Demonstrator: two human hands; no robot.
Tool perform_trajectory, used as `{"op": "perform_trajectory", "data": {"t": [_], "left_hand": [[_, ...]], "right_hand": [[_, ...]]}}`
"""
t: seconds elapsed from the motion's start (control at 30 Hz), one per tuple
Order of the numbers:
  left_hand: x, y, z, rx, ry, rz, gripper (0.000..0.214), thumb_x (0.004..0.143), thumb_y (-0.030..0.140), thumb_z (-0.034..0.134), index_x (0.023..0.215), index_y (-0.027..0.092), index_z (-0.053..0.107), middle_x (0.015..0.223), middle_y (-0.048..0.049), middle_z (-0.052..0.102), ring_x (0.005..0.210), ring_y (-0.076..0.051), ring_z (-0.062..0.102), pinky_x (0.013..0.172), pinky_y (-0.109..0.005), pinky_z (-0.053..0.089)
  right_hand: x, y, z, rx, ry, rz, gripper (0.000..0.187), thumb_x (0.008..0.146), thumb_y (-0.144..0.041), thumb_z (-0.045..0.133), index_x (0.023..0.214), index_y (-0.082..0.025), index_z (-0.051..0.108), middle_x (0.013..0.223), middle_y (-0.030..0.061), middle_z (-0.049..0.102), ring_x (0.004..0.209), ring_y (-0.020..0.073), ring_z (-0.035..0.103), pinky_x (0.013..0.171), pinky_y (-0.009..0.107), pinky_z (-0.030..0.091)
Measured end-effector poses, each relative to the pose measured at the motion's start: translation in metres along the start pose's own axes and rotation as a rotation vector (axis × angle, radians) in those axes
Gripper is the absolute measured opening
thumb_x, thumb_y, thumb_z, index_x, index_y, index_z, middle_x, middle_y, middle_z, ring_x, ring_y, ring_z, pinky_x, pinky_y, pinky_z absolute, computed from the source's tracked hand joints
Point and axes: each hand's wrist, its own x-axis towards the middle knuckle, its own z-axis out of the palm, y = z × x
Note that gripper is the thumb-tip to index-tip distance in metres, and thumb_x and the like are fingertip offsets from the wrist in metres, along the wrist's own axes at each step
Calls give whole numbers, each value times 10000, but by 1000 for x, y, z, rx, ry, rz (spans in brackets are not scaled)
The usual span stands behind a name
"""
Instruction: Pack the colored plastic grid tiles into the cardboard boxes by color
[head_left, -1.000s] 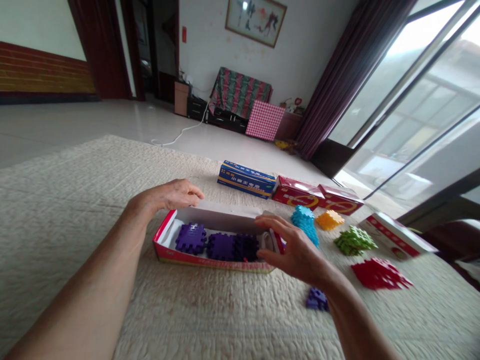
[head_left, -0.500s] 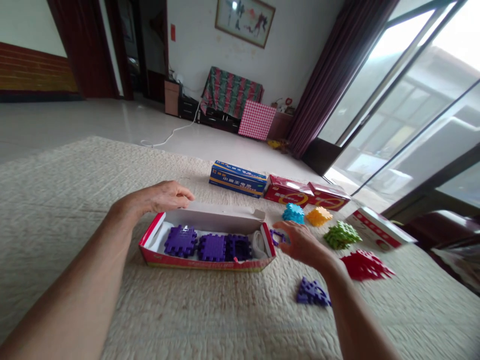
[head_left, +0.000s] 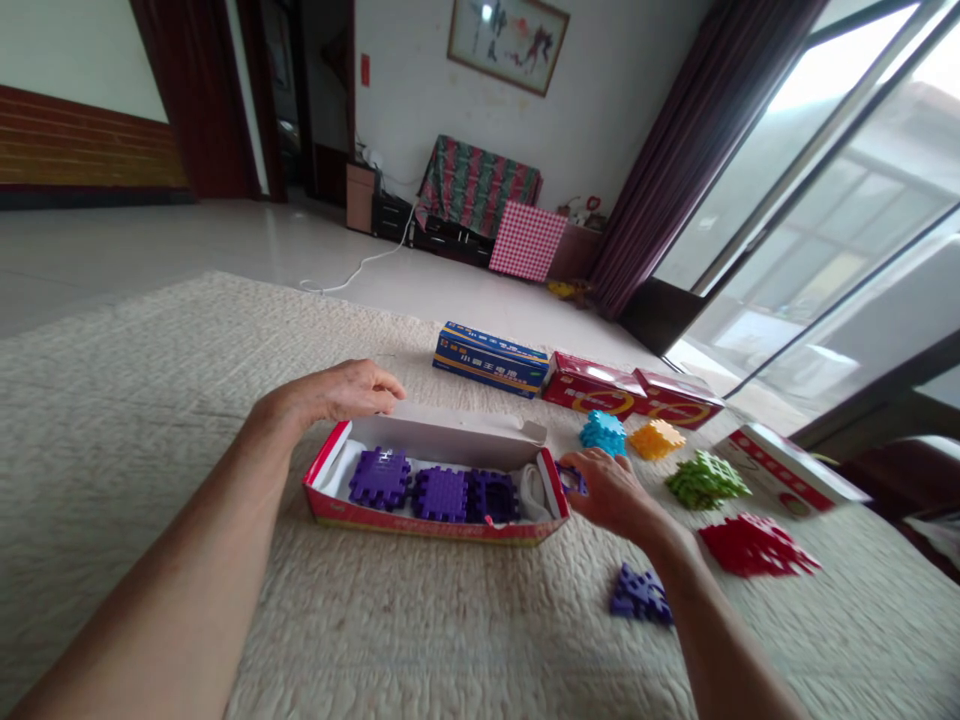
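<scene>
An open red box (head_left: 420,522) lies on the beige quilt in front of me. Three purple block cubes (head_left: 382,477) sit in a row inside it. My left hand (head_left: 345,392) rests on the box's far left corner, fingers curled over the white flap (head_left: 450,440). My right hand (head_left: 611,492) is just outside the box's right end, fingers bent down onto a small purple piece (head_left: 573,479) that they partly cover. Another loose purple piece (head_left: 641,595) lies near my right forearm.
To the right lie piles of cyan (head_left: 604,432), orange (head_left: 656,438), green (head_left: 705,478) and red (head_left: 754,545) pieces. Behind them are a blue box (head_left: 491,358), two red boxes (head_left: 592,385) and a red-and-white box (head_left: 787,468). Bare floor and a glass door lie beyond.
My right hand has left the box's right end flap and dropped onto the small purple piece beside it. My left hand has stayed on the flap.
</scene>
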Motion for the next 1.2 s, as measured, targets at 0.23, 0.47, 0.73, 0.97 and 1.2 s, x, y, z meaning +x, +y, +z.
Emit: {"op": "perform_trajectory", "data": {"t": [0.23,0.47,0.73,0.97,1.2], "left_hand": [[-1,1,-1,-17,-11,4,461,723,341,517,1123,209,703,1061,-35,734,914,-210,649,771,-270,451],[-6,7,-4,-31,-12,2,451,715,312,514,1109,202,705,1078,-43,729,948,-205,639,788,-259,447],[-5,0,-5,-87,-20,-7,484,719,238,453,1135,160,687,958,-60,742,814,-182,633,689,-250,440],[-9,0,-8,-121,18,12,477,706,202,457,1118,151,692,967,-61,739,833,-175,631,714,-245,440],[-10,-3,-10,-153,38,34,487,697,209,478,1133,162,690,953,-59,739,822,-172,628,731,-253,437]], "right_hand": [[-5,3,-34,113,211,11,413,747,-243,558,1149,-168,614,1101,135,664,904,266,640,820,419,467],[-23,-32,-68,318,443,-199,352,800,-297,588,1145,-227,591,1068,78,684,933,241,653,829,407,512],[-8,-114,-82,485,268,-455,384,751,-185,622,1132,-219,593,1102,42,671,987,189,630,876,326,500],[22,-180,-72,499,97,-603,373,723,-152,607,1091,-208,613,1074,60,671,950,192,629,868,332,503],[34,-198,-64,471,86,-624,377,726,-175,631,1101,-206,606,1108,67,663,979,200,629,889,345,505]]}}
